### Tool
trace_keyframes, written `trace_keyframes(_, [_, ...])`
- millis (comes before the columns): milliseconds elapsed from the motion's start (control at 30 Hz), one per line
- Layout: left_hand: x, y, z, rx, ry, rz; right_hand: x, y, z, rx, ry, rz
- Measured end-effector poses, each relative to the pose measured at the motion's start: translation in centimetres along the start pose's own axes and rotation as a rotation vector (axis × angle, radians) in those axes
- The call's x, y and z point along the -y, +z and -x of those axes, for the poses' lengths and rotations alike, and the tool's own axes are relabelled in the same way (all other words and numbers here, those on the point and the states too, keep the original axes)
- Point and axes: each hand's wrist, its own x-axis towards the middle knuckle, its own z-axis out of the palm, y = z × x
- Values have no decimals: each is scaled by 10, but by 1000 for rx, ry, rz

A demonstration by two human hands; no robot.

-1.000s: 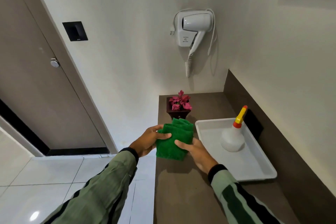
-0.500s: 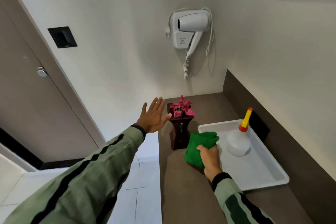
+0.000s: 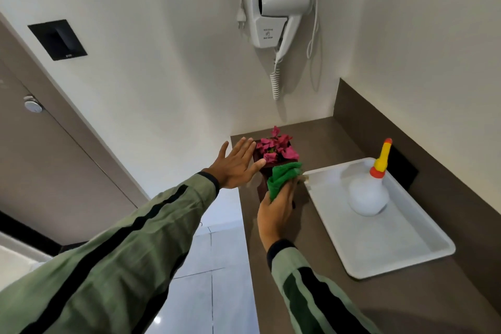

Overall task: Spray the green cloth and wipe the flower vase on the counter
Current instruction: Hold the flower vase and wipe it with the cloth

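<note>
We steady the tall, tippy flower vase (image 3: 262,184) with our open left hand (image 3: 235,165); our right hand (image 3: 276,211) presses the soft green cloth (image 3: 283,177) on it.

Green cloth (image 3: 282,180) being shown against dark brown vase (image 3: 262,183) with pink flowers (image 3: 275,148). Spray bottle (image 3: 370,194) being seen as white, red collar, yellow nozzle. White tray (image 3: 406,247), brown counter (image 3: 320,304). Sleeves (image 3: 130,260) being seen as light green, black-striped.
</note>
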Motion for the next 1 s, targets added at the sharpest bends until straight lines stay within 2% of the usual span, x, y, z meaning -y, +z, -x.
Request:
trace_keyframes(167, [1,-2,1,3,23,-27,-11,25,15,20,-36,35])
trace_keyframes(333, [2,-11,1,26,28,-98,-27,37,32,169,-72,122])
trace_keyframes(533, [1,-16,2,55,18,-136,-38,14,43,303,-83,150])
trace_keyframes(600, [1,-16,1,56,16,-133,-41,3,51,285,-53,103])
trace_keyframes(767, [3,-14,0,33,15,-150,-55,-25,28,4,37,245])
trace_keyframes(1000, [5,-9,-2,18,25,-122,-49,10,-8,115,110,303])
